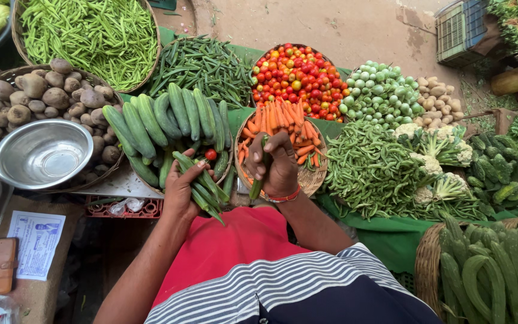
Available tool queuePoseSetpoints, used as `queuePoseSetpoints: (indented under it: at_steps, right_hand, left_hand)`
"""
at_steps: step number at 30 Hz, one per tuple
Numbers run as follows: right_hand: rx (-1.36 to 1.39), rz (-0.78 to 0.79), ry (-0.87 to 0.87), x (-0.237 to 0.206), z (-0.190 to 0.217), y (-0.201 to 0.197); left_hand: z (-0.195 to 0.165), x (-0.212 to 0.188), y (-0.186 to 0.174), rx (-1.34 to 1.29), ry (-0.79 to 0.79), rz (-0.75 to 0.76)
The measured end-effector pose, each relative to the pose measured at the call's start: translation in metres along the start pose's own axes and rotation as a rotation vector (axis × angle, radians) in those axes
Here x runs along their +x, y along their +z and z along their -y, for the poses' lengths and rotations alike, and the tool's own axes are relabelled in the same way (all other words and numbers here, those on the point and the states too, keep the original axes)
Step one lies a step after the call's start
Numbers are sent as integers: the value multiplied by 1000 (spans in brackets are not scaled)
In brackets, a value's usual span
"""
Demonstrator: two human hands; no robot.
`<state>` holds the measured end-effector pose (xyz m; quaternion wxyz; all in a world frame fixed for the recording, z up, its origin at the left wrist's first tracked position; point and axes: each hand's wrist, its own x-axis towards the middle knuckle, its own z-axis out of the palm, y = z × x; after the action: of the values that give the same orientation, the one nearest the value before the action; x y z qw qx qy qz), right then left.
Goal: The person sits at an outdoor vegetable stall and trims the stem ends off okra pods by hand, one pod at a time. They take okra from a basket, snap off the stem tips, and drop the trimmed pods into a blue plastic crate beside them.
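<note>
Left hand [181, 191] wrapped around bunch of okra [202, 187], fingers [196, 166] curled, pinching pods, over edge of cucumber basket [226, 174]. Right hand [277, 165] gripping single okra pod [261, 174] upright, fingers pressed together around it, above carrot basket [313, 177]. Cucumbers [163, 123] just beside left hand, carrots [283, 123] behind right. Steel bowl [42, 153] on potatoes [37, 90] far left. Tomatoes [298, 78] beyond carrots.
</note>
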<state>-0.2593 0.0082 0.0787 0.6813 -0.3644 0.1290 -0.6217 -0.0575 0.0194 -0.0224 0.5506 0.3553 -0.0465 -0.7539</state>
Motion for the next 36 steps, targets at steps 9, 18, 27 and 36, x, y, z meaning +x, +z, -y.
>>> queuePoseSetpoints:
  at_steps: [9, 18, 27, 36]
  right_hand:
    - [-100, -221, 54, 4, -10, -13]
    - [-84, -393, 692, -34, -56, -40]
    - [-264, -305, 694, -32, -51, -31]
    - [-565, -169, 707, -39, -58, -14]
  left_hand:
    - [-4, 1, -1, -32, 1, 3]
    - [-7, -4, -6, -159, -74, 162]
    - [-3, -5, 3, -236, -130, 188]
    - [7, -6, 12, -101, -121, 153]
